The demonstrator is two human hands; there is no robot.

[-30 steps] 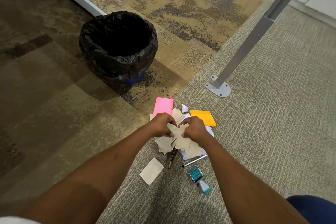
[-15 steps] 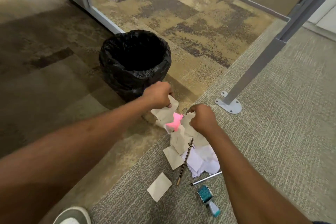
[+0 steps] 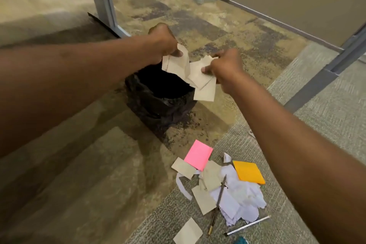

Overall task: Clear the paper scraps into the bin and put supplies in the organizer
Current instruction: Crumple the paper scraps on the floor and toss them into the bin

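Carpeted floor [image 3: 326,128], bin [image 3: 158,103] below. Left hand [image 3: 165,39] and right hand [image 3: 225,67] pinch tan paper scraps [image 3: 198,75]; light, floppy, best gripped bunched.

Two bare forearms, bare hands [image 3: 223,65], no sleeves
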